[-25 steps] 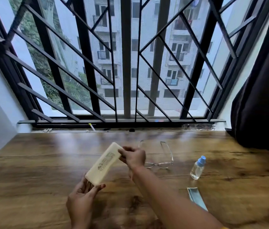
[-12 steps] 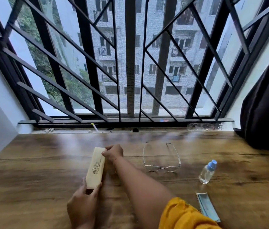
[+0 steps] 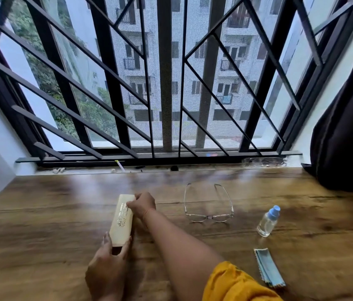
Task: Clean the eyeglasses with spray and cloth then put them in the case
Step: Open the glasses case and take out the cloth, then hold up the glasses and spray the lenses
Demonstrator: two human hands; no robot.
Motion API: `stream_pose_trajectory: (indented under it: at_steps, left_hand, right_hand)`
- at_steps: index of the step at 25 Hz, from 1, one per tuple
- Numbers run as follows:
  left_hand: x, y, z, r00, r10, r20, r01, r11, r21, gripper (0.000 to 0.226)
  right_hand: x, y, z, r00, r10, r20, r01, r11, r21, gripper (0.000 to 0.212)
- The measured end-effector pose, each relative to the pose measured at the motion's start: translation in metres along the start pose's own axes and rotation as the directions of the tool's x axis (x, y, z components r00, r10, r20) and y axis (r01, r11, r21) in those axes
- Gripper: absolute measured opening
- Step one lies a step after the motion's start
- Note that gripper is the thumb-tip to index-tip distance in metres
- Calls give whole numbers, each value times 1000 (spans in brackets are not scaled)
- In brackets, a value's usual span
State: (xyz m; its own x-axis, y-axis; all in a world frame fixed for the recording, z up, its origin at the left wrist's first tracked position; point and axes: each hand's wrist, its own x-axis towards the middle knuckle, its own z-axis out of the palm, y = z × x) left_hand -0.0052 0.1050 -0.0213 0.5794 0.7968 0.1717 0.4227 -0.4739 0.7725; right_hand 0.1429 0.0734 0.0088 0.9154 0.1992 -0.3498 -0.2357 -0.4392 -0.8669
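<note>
My left hand (image 3: 108,263) grips the near end of the eyeglass case (image 3: 122,220), thumb on one side and fingers on the other, pinching the short end between them. My right hand (image 3: 143,205) reaches across to the far end of the same case, with its fingers curled over the top corner and long edge. So both hands are clamped on the case, one at each end. The case is a pale cream, long and boxy, with a line of print running along its top face. It looks closed and points away from me, low over the wooden surface (image 3: 41,224); I cannot tell whether its underside rests flat on the wood. A mustard-yellow sleeve (image 3: 236,283) bunches at my right upper arm.

The eyeglasses (image 3: 210,217) lie on the surface to the right of the case, apart from it and untouched. Their thin frame is open, the lenses toward me and the temples stretching off toward the window. Further right stands a small clear spray bottle (image 3: 267,222) with a light blue cap, upright. Nearer to me than the bottle, a folded blue cleaning cloth (image 3: 269,268) lies flat, just beside my sleeve.

Beyond the far edge of the surface runs a sill, then a dark metal window grille (image 3: 164,83) with slanted bars, and an apartment block outside. A dark curtain (image 3: 349,137) hangs at the right.
</note>
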Motion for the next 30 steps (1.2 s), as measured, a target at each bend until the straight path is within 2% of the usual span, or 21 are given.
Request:
stream_pose_trajectory:
  at_steps: [4,6,8,11,13,15,16,18,20,22,24,27,30]
  left_hand:
    - [1,-2,0,1000,-11,11,11,1000,15,61]
    - [2,-3,0,1000,-15,10,15,1000,20,62]
    - [2,-2,-1,999,-33,22,33,999,23,62]
    - [0,0,-5,1000,2,0,-2,1000,-1,63]
    - [-6,8,-9,995,12,-96,-19,997,-74,60]
    - [-13,26,-6,977,107,-184,-128,986,-105,41]
    - [-19,37,0,953,231,-194,-253,963,-96,31]
    - [-29,54,20,845,525,-107,-534,841,-90,19]
    - [-30,65,45,761,644,74,-635,764,-112,24]
    - [-29,72,63,742,620,256,-608,783,-132,35]
    - [-30,81,70,724,585,364,-578,804,-141,40]
    - [-30,87,76,681,613,400,-599,781,-177,45]
    - [-26,85,84,673,606,425,-587,786,-192,32]
  right_hand:
    - [-8,7,-3,998,-43,55,39,997,70,49]
    - [-19,8,-20,996,-84,-26,87,986,140,50]
    - [-35,10,-52,966,-180,-183,206,969,134,43]
    - [-63,25,-115,826,-310,-472,376,925,51,36]
    - [-80,45,-155,724,-295,-623,387,922,13,34]
    - [-93,66,-181,667,-267,-695,368,930,-4,35]
    - [-98,75,-189,656,-262,-708,356,934,-15,35]
    - [-102,89,-196,676,-250,-694,327,945,-21,36]
    - [-102,102,-198,717,-238,-655,301,954,-17,36]
    - [-98,115,-197,763,-223,-606,257,966,-32,40]
    - [-95,124,-196,800,-214,-561,214,975,-66,43]
    - [-92,129,-197,819,-214,-532,180,977,-116,44]
    - [-87,133,-200,821,-209,-532,167,978,-127,42]
